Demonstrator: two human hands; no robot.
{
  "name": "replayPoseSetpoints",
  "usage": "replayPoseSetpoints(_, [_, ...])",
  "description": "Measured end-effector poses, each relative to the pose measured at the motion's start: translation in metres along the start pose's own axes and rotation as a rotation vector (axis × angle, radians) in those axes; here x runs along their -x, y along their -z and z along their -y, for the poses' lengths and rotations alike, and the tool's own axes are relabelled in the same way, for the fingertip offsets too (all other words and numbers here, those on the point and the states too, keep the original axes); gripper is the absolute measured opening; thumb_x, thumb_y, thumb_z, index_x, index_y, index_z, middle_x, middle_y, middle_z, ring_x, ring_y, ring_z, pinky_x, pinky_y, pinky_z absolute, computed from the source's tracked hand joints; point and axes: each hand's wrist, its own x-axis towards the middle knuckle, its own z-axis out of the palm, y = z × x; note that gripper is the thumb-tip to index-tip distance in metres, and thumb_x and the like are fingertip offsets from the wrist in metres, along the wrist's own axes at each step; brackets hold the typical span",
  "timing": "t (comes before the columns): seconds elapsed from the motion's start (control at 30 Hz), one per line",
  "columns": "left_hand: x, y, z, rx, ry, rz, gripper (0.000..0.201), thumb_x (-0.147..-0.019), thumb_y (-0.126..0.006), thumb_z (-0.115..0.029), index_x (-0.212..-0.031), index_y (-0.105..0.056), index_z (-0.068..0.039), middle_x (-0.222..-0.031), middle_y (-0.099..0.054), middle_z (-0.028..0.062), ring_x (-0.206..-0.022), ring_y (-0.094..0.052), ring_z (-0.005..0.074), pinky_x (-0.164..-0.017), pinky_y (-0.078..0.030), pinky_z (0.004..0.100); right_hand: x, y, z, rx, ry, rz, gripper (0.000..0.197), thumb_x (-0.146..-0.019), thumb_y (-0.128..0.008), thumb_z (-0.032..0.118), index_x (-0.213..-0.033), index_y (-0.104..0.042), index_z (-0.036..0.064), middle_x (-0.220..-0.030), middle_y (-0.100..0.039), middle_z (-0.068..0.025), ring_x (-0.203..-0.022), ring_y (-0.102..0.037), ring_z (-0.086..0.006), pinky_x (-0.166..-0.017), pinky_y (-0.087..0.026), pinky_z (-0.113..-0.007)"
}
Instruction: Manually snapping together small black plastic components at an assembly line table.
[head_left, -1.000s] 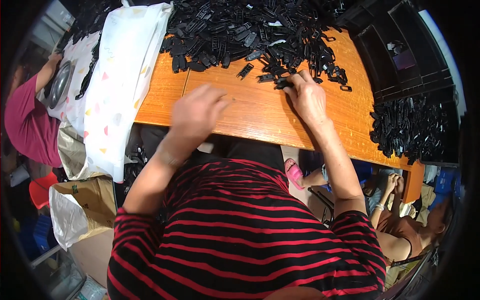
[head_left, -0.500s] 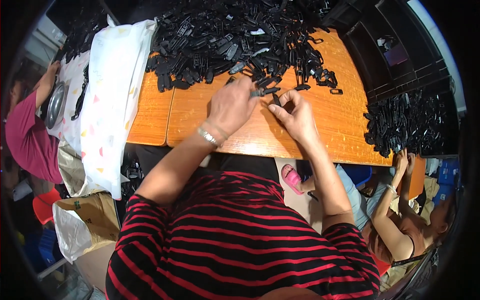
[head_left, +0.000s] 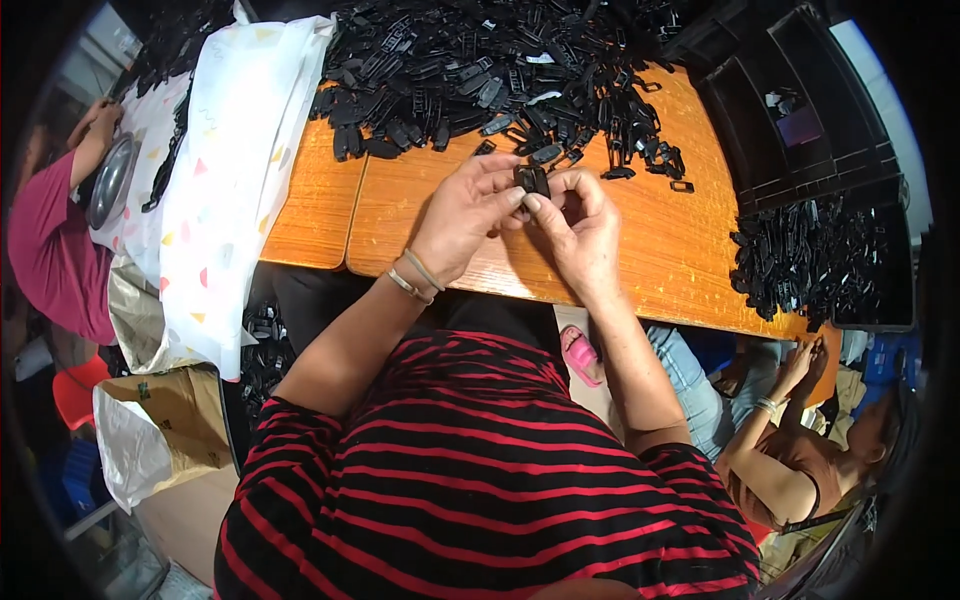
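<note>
A small black plastic piece with a frame-like opening [head_left: 531, 180] is held up over the table's near part. On its left side, my left hand [head_left: 462, 217] pinches it between thumb and fingers. My right hand [head_left: 582, 236] grips its other side, thumb tip near the left thumb. Whether it is one part or two fitted together is hard to make out. Just beyond my fingers lies a big pile of black plastic parts [head_left: 440, 85], some long and solid, some open frames. A lone black frame [head_left: 682, 187] rests to the right of the pile.
The orange wooden table [head_left: 400, 195] reaches to my waist. A white patterned sheet [head_left: 235, 150] hangs over its left side. More black parts [head_left: 810, 250] lie at the right by a dark bin. People sit at both sides; an open paper bag [head_left: 170, 430] stands at lower left.
My left hand has come back from the pile's edge toward my right hand. Both hands now meet on the black plastic piece, which is turned with its opening in view.
</note>
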Motion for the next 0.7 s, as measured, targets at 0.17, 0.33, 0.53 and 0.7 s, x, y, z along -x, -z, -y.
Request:
replayPoseSetpoints(0.17, [0.002,0.015,-0.002,0.182,0.121,0.131,0.028,-0.094,-0.062,-0.012,-0.121,-0.057,-0.004,-0.102,-0.064,0.0011,-0.083,-0.061,0.0060,-0.070,-0.050,0.0194,0.005,-0.005,-0.006,-0.143,0.007,0.043,0.013,-0.087,-0.069,0.001,-0.093,-0.057,0.0013,-0.082,-0.056,0.0002,-0.070,-0.055,-0.0059,-0.063,-0.046,-0.020])
replayPoseSetpoints(0.33, [0.003,0.017,-0.012,0.003,0.064,0.058,0.027,-0.092,-0.065,-0.013,-0.117,-0.058,-0.004,-0.091,-0.064,-0.0010,-0.070,-0.058,0.0043,-0.062,-0.047,0.0178,0.008,0.002,0.008,-0.027,-0.001,0.075,0.016,-0.089,-0.067,0.003,-0.101,-0.057,-0.0008,-0.094,-0.059,-0.0024,-0.074,-0.057,-0.0067,-0.068,-0.049,-0.021])
replayPoseSetpoints(0.53, [0.010,0.007,-0.015,-0.077,-0.053,-0.032,0.031,-0.090,-0.067,-0.006,-0.119,-0.058,-0.001,-0.085,-0.062,-0.0013,-0.066,-0.056,0.0033,-0.061,-0.048,0.0176,0.004,-0.001,0.014,0.146,0.155,0.013,0.027,-0.083,-0.072,0.002,-0.108,-0.064,0.0002,-0.088,-0.057,-0.0039,-0.071,-0.057,-0.0081,-0.061,-0.048,-0.020])
replayPoseSetpoints(0.7, [0.011,0.009,-0.011,-0.115,-0.116,-0.011,0.031,-0.089,-0.066,-0.003,-0.119,-0.059,0.000,-0.088,-0.064,-0.0008,-0.068,-0.056,0.0028,-0.063,-0.048,0.0173,0.004,-0.001,0.012,0.181,0.183,0.017,0.025,-0.082,-0.072,0.000,-0.106,-0.065,0.0005,-0.087,-0.058,-0.0040,-0.070,-0.056,-0.0079,-0.059,-0.047,-0.020])
